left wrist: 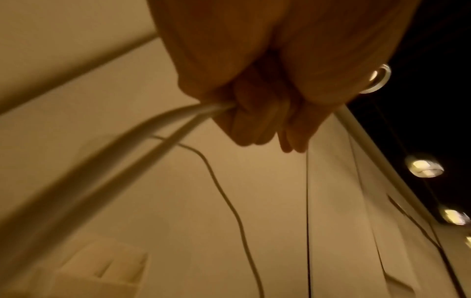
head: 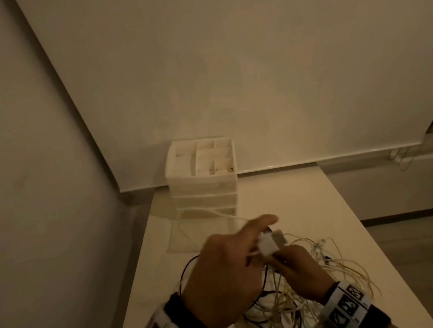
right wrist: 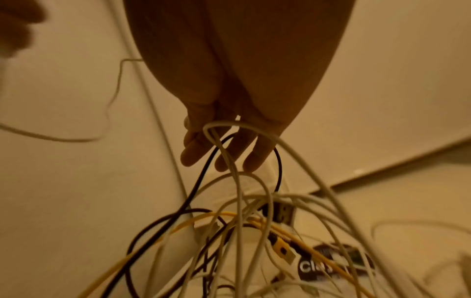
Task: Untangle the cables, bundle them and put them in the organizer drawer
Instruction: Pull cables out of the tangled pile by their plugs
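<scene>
A tangle of white, black and yellow cables [head: 307,284] lies on the white table [head: 305,203] under both hands. My left hand [head: 227,267] has its fingers curled round a white cable [left wrist: 178,121], with the index finger stretched forward. My right hand [head: 298,269] pinches a white plug block [head: 267,245] between the two hands. Loops of white cable [right wrist: 237,181] and a black cable [right wrist: 201,181] hang from the right hand's fingers [right wrist: 229,147]. The white drawer organizer [head: 202,188] stands at the table's back left, its lowest drawer [head: 200,235] pulled out towards me.
The organizer's top tray [head: 202,160] is split into small compartments. A wall runs close along the table's left side, and another stands behind it. The table's right edge [head: 358,216] drops to the floor. A dark printed packet [right wrist: 331,262] lies under the tangle.
</scene>
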Demonstrator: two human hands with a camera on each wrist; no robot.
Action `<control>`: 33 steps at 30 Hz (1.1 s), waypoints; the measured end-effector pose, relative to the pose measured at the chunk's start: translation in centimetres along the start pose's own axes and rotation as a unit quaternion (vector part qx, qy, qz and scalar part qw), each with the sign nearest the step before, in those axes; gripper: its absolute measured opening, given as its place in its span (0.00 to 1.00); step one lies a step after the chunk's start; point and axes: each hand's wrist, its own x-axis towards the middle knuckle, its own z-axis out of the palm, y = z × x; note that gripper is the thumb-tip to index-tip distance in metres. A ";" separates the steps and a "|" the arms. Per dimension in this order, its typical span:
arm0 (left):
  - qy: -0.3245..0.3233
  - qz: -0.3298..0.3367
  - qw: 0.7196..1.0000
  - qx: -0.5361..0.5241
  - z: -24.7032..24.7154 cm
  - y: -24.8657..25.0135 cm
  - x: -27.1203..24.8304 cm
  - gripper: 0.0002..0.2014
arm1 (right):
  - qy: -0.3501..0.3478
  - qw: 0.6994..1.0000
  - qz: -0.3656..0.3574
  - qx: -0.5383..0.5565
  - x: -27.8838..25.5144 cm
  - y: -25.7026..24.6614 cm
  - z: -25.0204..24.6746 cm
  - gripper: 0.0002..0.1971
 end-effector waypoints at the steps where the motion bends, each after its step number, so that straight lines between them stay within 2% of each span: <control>1: -0.058 -0.010 0.997 0.040 1.1 -0.2 0.5 0.23 | -0.009 1.000 -0.012 -0.010 -0.2 -0.9 -0.2 0.12; 4: -0.151 -0.095 0.962 0.206 3.8 -1.6 2.3 0.19 | -0.015 0.999 -0.028 -0.014 -0.7 -2.8 -0.7 0.16; 6: -0.169 -0.148 0.940 0.256 4.3 -1.9 2.7 0.12 | -0.007 1.000 -0.030 -0.006 -1.0 -3.2 -1.0 0.14; 8: -0.169 -0.160 0.935 0.266 4.6 -2.1 2.6 0.10 | 0.012 0.999 -0.033 -0.013 -1.2 -3.0 -1.1 0.13; 9: -0.142 -0.151 0.946 0.250 4.5 -2.1 2.4 0.09 | 0.016 0.999 -0.032 -0.023 -1.3 -2.5 -0.8 0.12; 11: -0.036 -0.113 0.975 0.186 4.1 -2.2 2.8 0.06 | 0.018 0.999 -0.021 -0.037 -1.2 -1.3 0.1 0.11; 13: 0.070 -0.070 0.982 0.159 3.4 -2.0 3.5 0.04 | 0.013 0.999 0.006 -0.047 -1.2 0.2 1.2 0.11; 16: 0.196 -0.038 0.972 0.127 1.0 -1.3 3.8 0.08 | 0.007 0.995 0.040 -0.093 -0.7 2.5 2.3 0.12; 17: 0.232 -0.024 0.965 0.120 0.0 -1.1 3.6 0.09 | -0.006 0.993 0.046 -0.106 -0.6 3.0 2.6 0.16; 19: 0.295 -0.002 0.947 0.131 -1.7 -1.0 3.2 0.10 | -0.031 0.987 0.061 -0.148 -0.4 4.9 3.2 0.32; 20: 0.314 -0.002 0.939 0.143 -2.4 -1.2 3.1 0.08 | -0.047 0.982 0.069 -0.169 -0.4 5.9 3.6 0.34; 21: 0.320 -0.010 0.935 0.155 -2.8 -1.7 3.0 0.05 | -0.064 0.980 0.076 -0.170 -0.3 5.9 3.7 0.27; 22: 0.313 -0.025 0.936 0.163 -3.0 -2.2 2.8 0.03 | -0.076 0.980 0.084 -0.165 -0.3 5.7 3.7 0.17; 23: 0.294 -0.046 0.941 0.163 -3.0 -2.5 2.5 0.04 | -0.078 0.982 0.084 -0.153 -0.3 5.0 3.6 0.14; 26: 0.214 -0.085 0.963 0.139 -1.7 -2.8 0.9 0.24 | -0.049 0.991 0.064 -0.105 0.0 3.7 3.4 0.11; 28: 0.162 -0.055 0.977 0.124 -0.5 -2.3 0.0 0.32 | -0.045 0.992 0.033 -0.112 0.1 3.3 3.0 0.11; 30: 0.110 0.003 0.986 0.122 0.9 -2.0 -0.3 0.35 | -0.059 0.987 0.011 -0.146 0.0 2.6 2.4 0.13; 33: -0.021 0.067 0.981 0.180 3.6 -2.6 -0.1 0.39 | -0.057 0.990 0.000 -0.125 -0.2 1.8 1.7 0.31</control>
